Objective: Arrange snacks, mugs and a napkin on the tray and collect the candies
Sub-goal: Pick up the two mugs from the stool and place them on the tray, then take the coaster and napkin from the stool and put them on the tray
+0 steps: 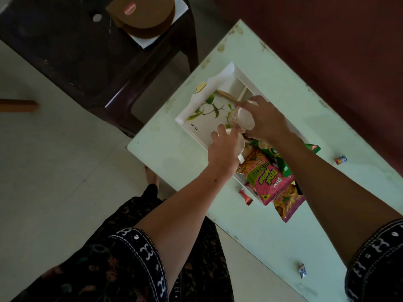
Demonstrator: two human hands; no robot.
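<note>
**Both hands on mugs over the tray**

Pale green table (pixel 272 88) runs diagonally through the view, with a dark plastic chair (pixel 72 62) off its far-left corner; a brown round box (pixel 144 16) sits on the chair seat. White tray (pixel 196 118) with a leaf print lies on the table near its left edge, long side along that edge. Snack packets are piled on the tray's near end: a pink-and-green packet (pixel 265 177) on top, a green packet (pixel 281 162) beside it, another pink packet (pixel 287 205) hanging over the tray's near rim onto the table.

Right hand (pixel 266 120) grips a white patterned mug (pixel 243 117), tilted on its side, mouth toward the camera, above the tray's middle. Left hand (pixel 222 151) has its grip curled over a second white mug (pixel 238 147) at the tray's left rim, handle pointing to the near side; whether it rests on the tray cannot be told.

Candies lie loose on the table: a red one (pixel 245 196) just beside the tray's near-left corner, a blue-red one (pixel 340 159) toward the right edge, a blue one (pixel 302 270) near the table's near end.
</note>
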